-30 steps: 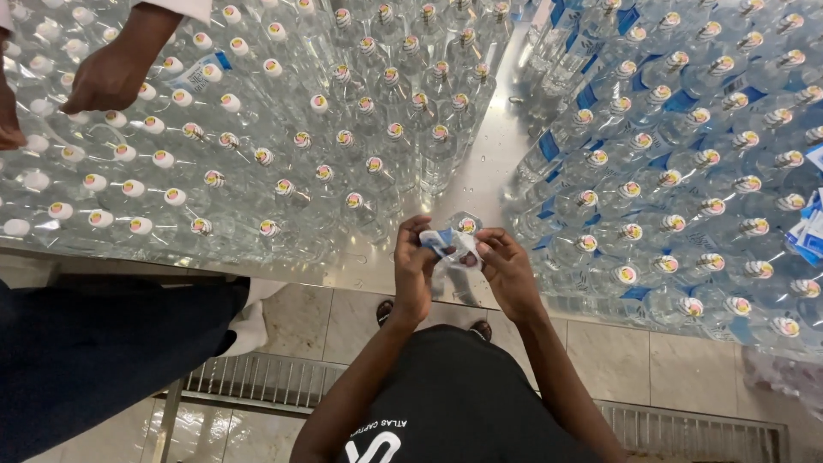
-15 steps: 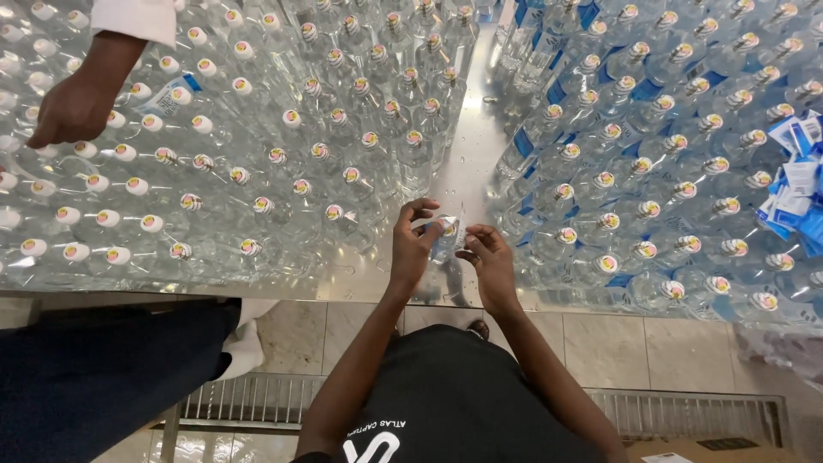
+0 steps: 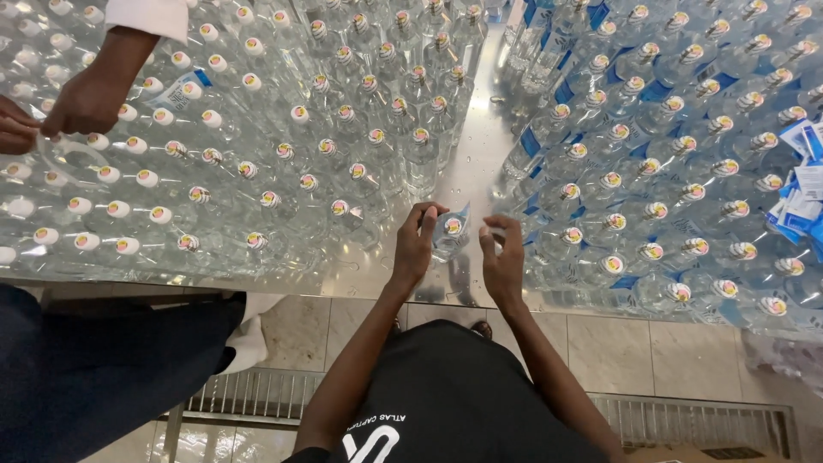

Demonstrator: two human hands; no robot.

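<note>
A clear plastic bottle (image 3: 449,233) with a patterned cap stands at the front edge of a shiny metal table (image 3: 467,163), in the gap between two big groups of bottles. My left hand (image 3: 416,242) grips its left side. My right hand (image 3: 503,257) is at its right side, fingers touching a blue label on it. To the left stands a mass of unlabelled capped bottles (image 3: 283,146). To the right stand bottles with blue labels (image 3: 651,163).
A co-worker's hands (image 3: 81,103) work among the bottles at the far left, with a white sleeve above. Their dark trousers (image 3: 94,377) are beside me. A stack of blue and white labels (image 3: 801,184) lies at the right edge. Tiled floor and a metal grate (image 3: 257,403) lie below.
The view has shifted a little. My hands stayed on the bottle at the table edge, turning it with the label. The co-worker's hand moved slightly among the left bottles.
</note>
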